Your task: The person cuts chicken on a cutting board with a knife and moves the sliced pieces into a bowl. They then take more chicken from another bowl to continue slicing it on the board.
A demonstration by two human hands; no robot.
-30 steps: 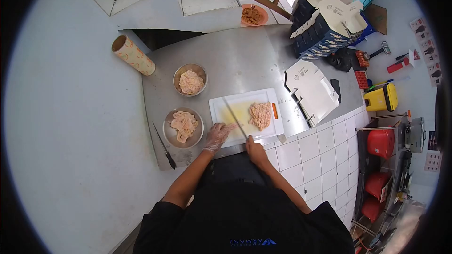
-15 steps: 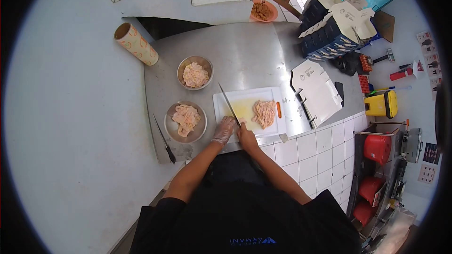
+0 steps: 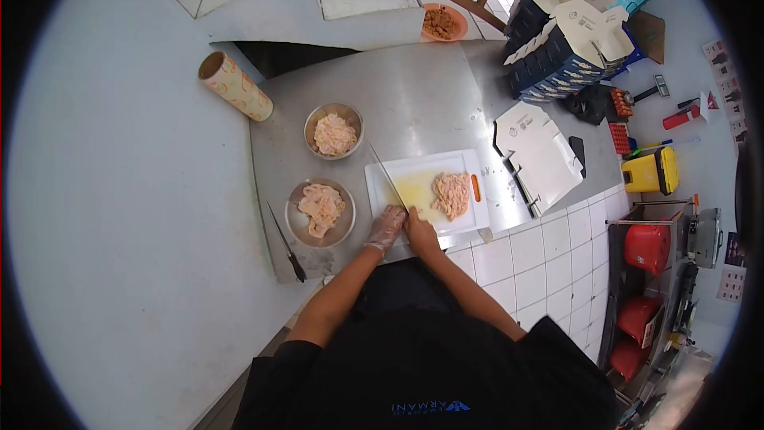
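Observation:
On a steel table lies a white cutting board (image 3: 374, 183) with a wet yellowish patch and a heap of cut raw meat (image 3: 452, 195) on its right half. My right hand (image 3: 420, 231) is wrapped round the handle of a long knife (image 3: 387, 173), whose blade points away to the upper left. Beside it, my left hand (image 3: 387, 228), in a clear plastic glove, is closed at the board's near edge; what its fingers press on is hidden. Two steel bowls of raw meat, a far one (image 3: 307, 140) and a near one (image 3: 291, 223), stand left of the board.
A second knife (image 3: 288, 245) lies at the table's left edge, below a patterned roll (image 3: 236, 87). Flattened cartons (image 3: 537, 155), a phone (image 3: 577, 155) and stacked boxes (image 3: 557, 64) are at the right. An orange bowl (image 3: 458, 24) of brown pieces stands at the far edge.
The view has shifted slightly, so the table and its contents appear a little lower and further right. Both hands remain close together at the board's near edge, the knife still in the right one.

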